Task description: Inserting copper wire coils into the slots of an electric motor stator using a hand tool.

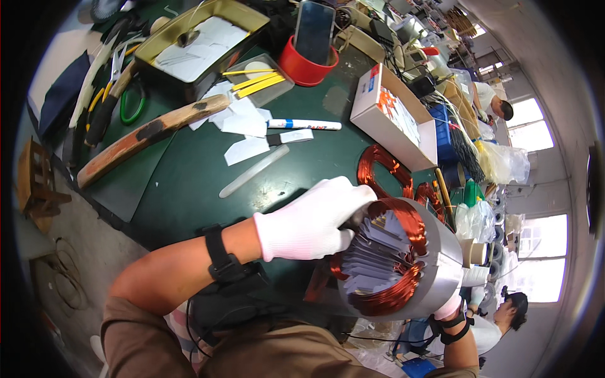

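A motor stator (449,261), a silver metal cylinder with its open end facing up and left, lies near the table's front edge. Orange-brown copper windings (403,291) curve around that end, and pale slot-insulation papers (375,255) stick out inside. My left hand (309,220), in a white glove, is at the rim with curled fingers by the upper winding; a dark gap shows between thumb and fingers, and whatever they pinch is hidden. My gloved right hand (449,307) grips the stator's outer right side from below, its fingers mostly out of sight.
Loose copper coils (377,170) lie behind the stator, beside a white box (394,123). Farther left are a marker (305,124), a pale flat strip (254,171), a worn wooden stick (151,140), a metal tray (148,50) and a red round holder (309,68) with a phone. Other people sit at right.
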A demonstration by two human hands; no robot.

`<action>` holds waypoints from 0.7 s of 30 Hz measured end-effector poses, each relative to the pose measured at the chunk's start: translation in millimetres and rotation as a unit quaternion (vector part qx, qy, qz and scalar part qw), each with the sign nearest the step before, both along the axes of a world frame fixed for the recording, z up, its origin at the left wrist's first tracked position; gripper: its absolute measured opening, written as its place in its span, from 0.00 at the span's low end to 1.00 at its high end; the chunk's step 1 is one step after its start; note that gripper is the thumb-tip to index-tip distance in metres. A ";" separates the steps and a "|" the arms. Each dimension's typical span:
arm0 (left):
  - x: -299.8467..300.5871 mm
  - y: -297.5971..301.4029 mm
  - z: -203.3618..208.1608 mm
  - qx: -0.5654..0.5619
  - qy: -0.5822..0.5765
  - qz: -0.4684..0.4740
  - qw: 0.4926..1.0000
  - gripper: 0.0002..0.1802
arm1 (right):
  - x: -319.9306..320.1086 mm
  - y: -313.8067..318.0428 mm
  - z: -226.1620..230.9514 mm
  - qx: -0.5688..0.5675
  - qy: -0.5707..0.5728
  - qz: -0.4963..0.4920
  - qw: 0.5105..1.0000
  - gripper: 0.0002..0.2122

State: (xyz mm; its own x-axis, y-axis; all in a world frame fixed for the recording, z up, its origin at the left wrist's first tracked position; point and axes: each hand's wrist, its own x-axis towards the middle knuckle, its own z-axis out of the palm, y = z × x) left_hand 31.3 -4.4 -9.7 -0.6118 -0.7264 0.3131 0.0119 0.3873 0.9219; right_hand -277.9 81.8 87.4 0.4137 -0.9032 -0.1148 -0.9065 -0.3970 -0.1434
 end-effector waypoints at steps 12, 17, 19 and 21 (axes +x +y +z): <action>17.0 1.9 -14.8 0.088 -0.028 0.085 0.992 0.39 | -19.8 -0.7 5.3 -0.103 -0.001 0.018 0.995 0.14; 22.9 5.5 -36.0 0.149 -0.022 0.091 0.984 0.24 | -51.1 4.8 -5.3 -0.096 -0.052 -0.002 0.994 0.20; 18.8 2.8 -20.9 0.127 -0.052 0.066 0.988 0.24 | -57.9 5.8 -7.7 -0.083 -0.074 -0.009 0.994 0.20; 22.8 17.9 -14.0 0.107 -0.076 0.058 0.990 0.23 | -64.8 16.5 9.2 -0.064 -0.065 -0.021 0.996 0.19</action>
